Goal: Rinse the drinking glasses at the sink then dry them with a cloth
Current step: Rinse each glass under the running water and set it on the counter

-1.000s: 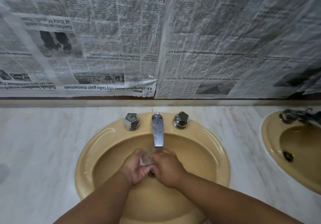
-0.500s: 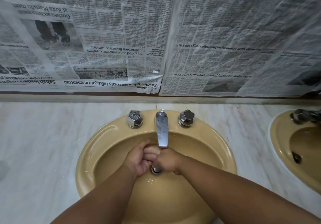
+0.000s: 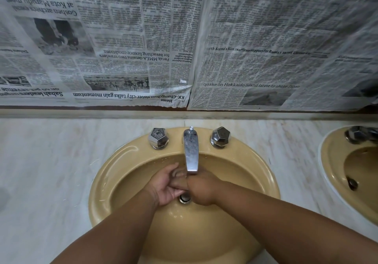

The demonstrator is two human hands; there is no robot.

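The drinking glass cannot be made out (a second ago it showed clear between the palms). The left hand [image 3: 164, 185] and right hand [image 3: 201, 189] meet under the spout [image 3: 191, 153] tip, farther in than before; whether either grips anything cannot be told. The sink [image 3: 102, 181] bowl lies open left, right and near, with the drain [image 3: 185, 198] just near of the hands.

The left newspaper sheet [image 3: 122, 38], hung upside down on the wall, carries "KK-Changchun sister-city talks gain momentum", "Home", "Sabah leaders", "Perak MMEA detains two trawlers for breaching licence conditions" and "at Kota Marudu". The right newspaper sheet [image 3: 276, 28], upright, reads "quake on Hokkaido island latest to shake Japan" and "Korea's Kim"; the small print is illegible.
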